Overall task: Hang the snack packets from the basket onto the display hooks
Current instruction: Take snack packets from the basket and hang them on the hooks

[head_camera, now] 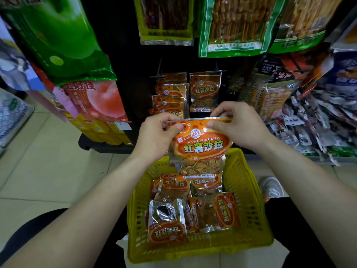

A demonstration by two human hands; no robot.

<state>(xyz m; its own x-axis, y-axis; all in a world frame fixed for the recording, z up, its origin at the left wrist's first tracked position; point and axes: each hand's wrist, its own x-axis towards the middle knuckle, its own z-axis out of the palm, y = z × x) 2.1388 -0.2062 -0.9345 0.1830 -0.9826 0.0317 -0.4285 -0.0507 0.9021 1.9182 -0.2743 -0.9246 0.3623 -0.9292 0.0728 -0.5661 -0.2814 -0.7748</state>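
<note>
Ahead, past the held packet, hooks carry packets.

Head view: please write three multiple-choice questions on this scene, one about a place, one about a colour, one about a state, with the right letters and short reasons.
1. Where is the held packet?
A. above the basket
B. lying inside the basket
C. on a shelf

2. What colour is the basket?
A. blue
B. yellow
C. black

3. The left hand and the right hand are:
A. both open
B. both pinching the packet's top edge
C. resting in the basket

Answers: 1 A, its lower edge hangs over the basket; 2 B, its mesh walls are yellow; 3 B, each hand's thumb and fingers pinch a top corner.
</note>
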